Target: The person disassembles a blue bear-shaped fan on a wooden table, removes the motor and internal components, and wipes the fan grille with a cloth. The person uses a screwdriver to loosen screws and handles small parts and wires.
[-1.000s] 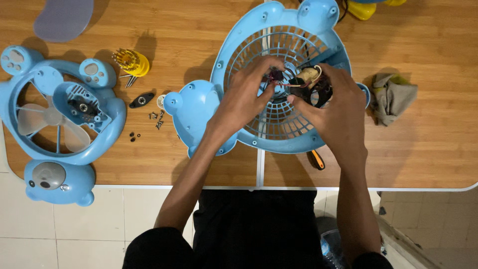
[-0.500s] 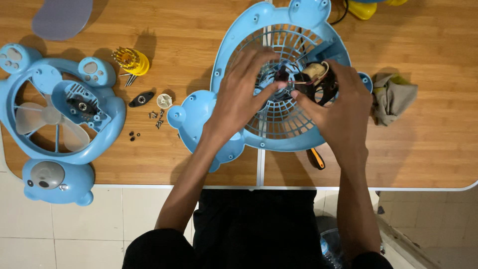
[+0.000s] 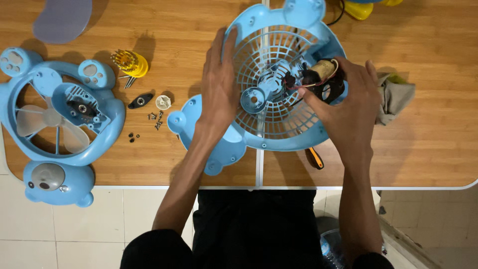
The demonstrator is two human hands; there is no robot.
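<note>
Wood surface (image 3: 164, 164) holds my blue fan grille (image 3: 279, 114). My left hand (image 3: 219, 89) lies flat and open on it. My right hand (image 3: 348, 107) grips the small motor (image 3: 323, 79).

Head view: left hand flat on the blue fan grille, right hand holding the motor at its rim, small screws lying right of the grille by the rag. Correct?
Not quite. The head view shows the small screws left of the blue fan grille, near the yellow bit holder, not by the rag. Left hand lies flat on the grille; right hand holds the motor.
</note>
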